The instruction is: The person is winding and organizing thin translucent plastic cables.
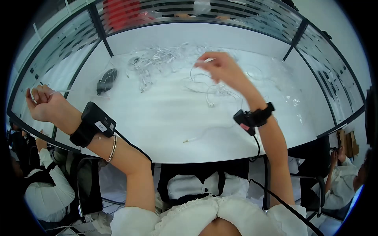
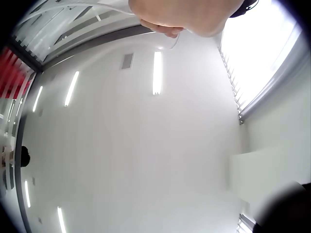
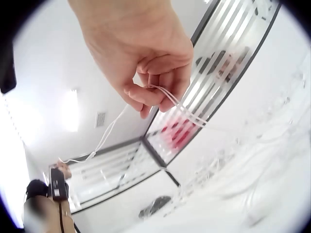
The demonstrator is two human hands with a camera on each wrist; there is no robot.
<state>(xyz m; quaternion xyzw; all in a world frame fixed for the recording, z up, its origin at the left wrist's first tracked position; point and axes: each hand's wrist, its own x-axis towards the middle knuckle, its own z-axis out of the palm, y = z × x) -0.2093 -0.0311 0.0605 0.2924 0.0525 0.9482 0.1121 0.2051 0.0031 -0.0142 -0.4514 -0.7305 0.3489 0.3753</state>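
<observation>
White cable (image 3: pixel 104 138) runs between the two raised hands in the right wrist view. The right hand (image 1: pixel 224 70) pinches it with thumb and curled fingers (image 3: pixel 160 92) above the far middle of the table; a loop hangs from the grip. At the far left, the left hand (image 1: pixel 45 103) is held up palm inward, fingers curled round the white cable (image 1: pixel 63 91); the left wrist view shows only part of this hand (image 2: pixel 187 14) and a cable stretch (image 2: pixel 92 4). Below the right hand lie loose white cables (image 1: pixel 212 92).
A heap of white cables (image 1: pixel 157 59) in clear bags lies at the back. A bagged black item (image 1: pixel 106 82) is at the left. A cable with a gold plug (image 1: pixel 186 141) lies near the front edge. Low partitions (image 1: pixel 197 35) surround the table; people sit at both sides.
</observation>
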